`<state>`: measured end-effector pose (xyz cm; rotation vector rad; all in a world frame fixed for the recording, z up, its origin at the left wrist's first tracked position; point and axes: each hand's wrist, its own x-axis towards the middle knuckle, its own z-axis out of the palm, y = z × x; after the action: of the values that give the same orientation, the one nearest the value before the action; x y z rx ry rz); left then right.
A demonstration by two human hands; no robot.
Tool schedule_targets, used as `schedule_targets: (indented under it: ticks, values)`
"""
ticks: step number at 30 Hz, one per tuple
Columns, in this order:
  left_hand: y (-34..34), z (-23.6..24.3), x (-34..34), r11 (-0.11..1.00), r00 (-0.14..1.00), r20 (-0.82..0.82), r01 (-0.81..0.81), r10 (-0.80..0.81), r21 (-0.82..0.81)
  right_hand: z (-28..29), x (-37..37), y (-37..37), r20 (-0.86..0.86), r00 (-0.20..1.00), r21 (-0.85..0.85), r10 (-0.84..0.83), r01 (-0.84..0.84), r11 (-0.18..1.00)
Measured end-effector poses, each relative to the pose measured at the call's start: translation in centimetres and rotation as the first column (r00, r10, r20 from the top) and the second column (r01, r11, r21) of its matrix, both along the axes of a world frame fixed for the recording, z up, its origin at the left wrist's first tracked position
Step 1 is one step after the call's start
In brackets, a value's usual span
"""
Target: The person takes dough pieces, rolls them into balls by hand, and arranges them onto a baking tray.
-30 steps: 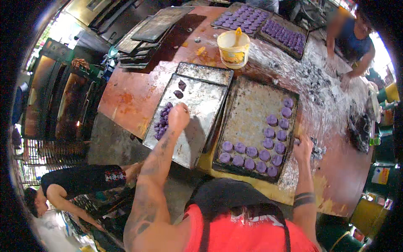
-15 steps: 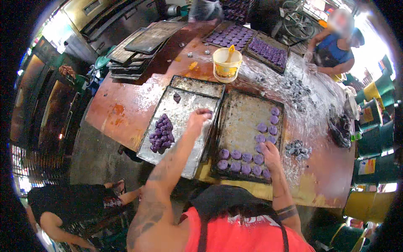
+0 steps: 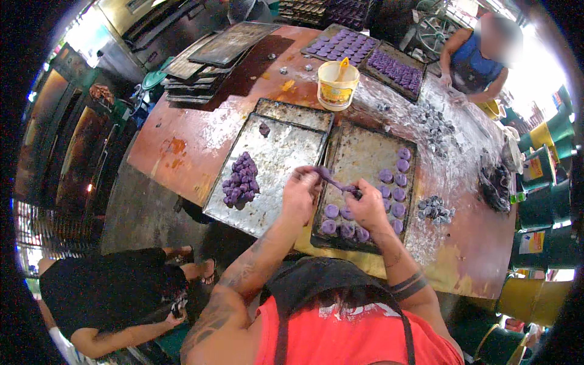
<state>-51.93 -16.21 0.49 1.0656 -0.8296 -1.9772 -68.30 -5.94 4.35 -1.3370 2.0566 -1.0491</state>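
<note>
A strip of purple dough [image 3: 331, 178] stretches between my two hands over the gap between two baking trays. My left hand [image 3: 299, 193] pinches its far end, and my right hand [image 3: 365, 204] grips the nearer end. Below and around my right hand lies the right baking tray [image 3: 359, 146], where several round purple dough balls sit along its right side and near edge. My right hand and forearm cover some of them. On the left baking tray [image 3: 289, 146], small purple dough pieces [image 3: 241, 179] are heaped together, with one dark purple lump [image 3: 264, 129] farther back.
Beyond the trays stands a white-and-yellow bucket [image 3: 336, 88]. Stacked trays [image 3: 213, 58] rest at the far left, and two trays of purple dough [image 3: 389, 73] at the back. Floured lumps [image 3: 435, 208] lie on the right. A co-worker [image 3: 477, 64] stands far right, another person [image 3: 115, 292] lower left.
My hands have come together over the gap between the trays. My right hand has lifted off the dough balls, and the dough strip now spans both hands.
</note>
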Motion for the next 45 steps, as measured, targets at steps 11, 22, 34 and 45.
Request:
schedule_targets:
  ticks: [11,22,34,45]
  values:
    - [-0.6,-2.0,7.8,0.954,0.951,-0.138,-0.256,0.277,0.157,-1.8,4.3,-5.9,-0.079,0.981,-0.193,0.177,-0.189,0.963]
    - [2.7,0.8,3.5,0.985,0.963,-0.221,0.167,-0.155,0.034,0.1,3.5,-2.8,-0.046,0.959,-0.130,0.279,-0.283,0.950]
    - [4.7,6.0,-5.1,0.963,0.942,-0.270,0.241,-0.200,0.125,0.4,-3.7,2.4,0.760,0.641,-0.183,0.104,0.058,0.981]
    - [2.9,5.8,-9.2,0.938,0.912,-0.256,0.344,-0.322,0.048,4.7,-4.6,3.9,-0.251,0.962,-0.457,-0.110,-0.018,0.889]
